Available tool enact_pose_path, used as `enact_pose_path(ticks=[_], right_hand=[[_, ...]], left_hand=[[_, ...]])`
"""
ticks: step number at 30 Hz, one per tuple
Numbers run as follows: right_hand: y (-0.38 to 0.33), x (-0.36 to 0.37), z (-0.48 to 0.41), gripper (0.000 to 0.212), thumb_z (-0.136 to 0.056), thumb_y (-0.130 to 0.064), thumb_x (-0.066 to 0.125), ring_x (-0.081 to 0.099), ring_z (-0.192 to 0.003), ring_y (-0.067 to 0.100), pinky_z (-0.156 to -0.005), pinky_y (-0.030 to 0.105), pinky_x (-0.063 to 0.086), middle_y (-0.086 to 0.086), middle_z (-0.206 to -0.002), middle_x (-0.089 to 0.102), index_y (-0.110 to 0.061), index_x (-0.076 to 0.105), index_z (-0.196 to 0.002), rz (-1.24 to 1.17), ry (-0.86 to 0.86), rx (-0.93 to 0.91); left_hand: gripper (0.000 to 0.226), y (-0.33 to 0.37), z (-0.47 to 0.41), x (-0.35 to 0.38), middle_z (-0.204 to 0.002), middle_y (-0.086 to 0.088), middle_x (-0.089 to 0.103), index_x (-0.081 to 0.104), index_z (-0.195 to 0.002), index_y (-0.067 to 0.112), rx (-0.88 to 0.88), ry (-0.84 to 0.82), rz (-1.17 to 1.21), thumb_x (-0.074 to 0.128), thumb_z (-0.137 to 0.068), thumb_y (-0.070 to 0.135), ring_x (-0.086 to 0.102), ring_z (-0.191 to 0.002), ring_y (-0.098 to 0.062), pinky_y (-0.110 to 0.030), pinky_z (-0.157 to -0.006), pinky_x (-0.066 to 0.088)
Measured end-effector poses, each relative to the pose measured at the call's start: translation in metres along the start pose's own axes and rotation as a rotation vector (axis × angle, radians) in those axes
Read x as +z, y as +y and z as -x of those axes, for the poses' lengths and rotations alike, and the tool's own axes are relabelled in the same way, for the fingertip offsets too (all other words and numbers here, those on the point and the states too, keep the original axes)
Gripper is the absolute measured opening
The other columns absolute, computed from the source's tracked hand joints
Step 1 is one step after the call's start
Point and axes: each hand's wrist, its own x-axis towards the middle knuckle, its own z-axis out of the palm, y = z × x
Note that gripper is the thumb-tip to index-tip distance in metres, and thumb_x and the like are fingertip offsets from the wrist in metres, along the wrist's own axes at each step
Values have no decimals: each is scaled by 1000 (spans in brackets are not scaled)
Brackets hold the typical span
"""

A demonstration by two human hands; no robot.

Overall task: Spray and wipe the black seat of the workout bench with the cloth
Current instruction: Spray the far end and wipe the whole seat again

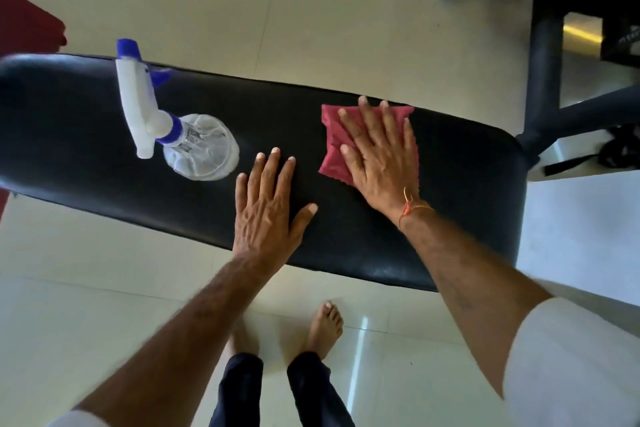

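The long black bench seat (104, 135) runs across the view from left to right. A folded dark red cloth (334, 146) lies on its right half, and my right hand (379, 156) presses flat on top of it with fingers spread. My left hand (268, 204) rests flat and empty on the seat's near edge, just left of the cloth. A clear spray bottle (202, 149) with a white and blue trigger head stands upright on the seat to the left of my left hand, untouched.
The bench's dark metal frame (545, 45) rises at the right end, with more black equipment behind it. Pale tiled floor (311, 10) surrounds the bench. My bare feet (323, 329) stand close to its near side. A red mat edge (24, 24) shows at far left.
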Motion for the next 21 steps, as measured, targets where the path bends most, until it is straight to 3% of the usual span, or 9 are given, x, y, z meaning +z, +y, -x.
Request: enact_pose_path(ticks=[2, 6, 10, 11, 14, 15, 18, 19, 21], right_hand=[[-27, 3, 18, 59, -112, -51, 17, 7, -162, 38, -127, 67, 10, 4, -177, 7, -33, 9, -168, 0, 0, 181], [-19, 4, 75, 61, -112, -53, 21, 3, -163, 34, -127, 64, 13, 2, -177, 3, -35, 5, -168, 32, -80, -278], [-30, 4, 91, 59, -113, -50, 20, 4, -163, 36, -126, 66, 12, 3, -177, 2, -34, 4, -168, 13, -17, 265], [-48, 6, 99, 60, -113, -50, 17, 2, -163, 37, -127, 67, 9, 3, -177, -2, -32, 4, -168, 7, -34, 249], [-52, 10, 124, 61, -111, -55, 9, -1, -163, 34, -127, 65, 11, 1, -177, -4, -34, 2, -168, 7, -114, -129], [-44, 10, 126, 61, -111, -55, 10, 0, -163, 32, -127, 65, 12, 0, -177, -1, -35, 4, -168, 7, -94, -95], [-69, 16, 129, 59, -112, -51, 16, 7, -163, 35, -127, 66, 11, 2, -177, 9, -33, 13, -168, -43, 22, 441], [-93, 18, 130, 60, -112, -50, 17, 8, -162, 36, -127, 66, 9, 4, -177, 9, -30, 14, -168, -67, 33, 494], [-125, 21, 132, 62, -112, -51, 19, 5, -162, 38, -127, 67, 9, 5, -177, 5, -28, 10, -169, -68, -7, 218]], left_hand=[[77, -4, 5, -2, -172, -5, 12, 24, -163, 19, 13, -5, 5, 44, -101, 60, 4, -160, -25, -49, -129, 4], [77, -14, 17, -6, -173, -5, 9, 21, -164, 22, 45, -58, 15, 34, -101, 64, 0, -160, -24, -49, -128, 1], [76, -17, 26, -6, -173, -5, 8, 19, -164, 23, 54, -62, -18, 33, -100, 63, 0, -160, -25, -49, -128, 1], [76, -17, 28, -5, -173, -6, 9, 20, -164, 22, 57, -53, -20, 34, -101, 63, 2, -160, -26, -51, -128, 2], [75, -17, 32, -1, -172, -9, 10, 21, -163, 19, 69, -57, -15, 39, -103, 59, 4, -160, -29, -54, -128, 4], [74, -16, 34, 0, -172, -10, 10, 21, -163, 19, 70, -59, -13, 41, -103, 58, 4, -160, -30, -54, -128, 4], [70, -19, 41, -4, -171, -10, 14, 25, -162, 18, 78, -64, -10, 45, -104, 53, 7, -159, -29, -52, -127, 5], [67, -22, 45, -6, -171, -9, 18, 28, -161, 18, 83, -61, -3, 45, -105, 51, 10, -159, -29, -52, -127, 7], [62, -32, 54, -11, -168, -10, 26, 35, -158, 17, 92, -52, 10, 43, -107, 51, 18, -157, -30, -55, -127, 15]])
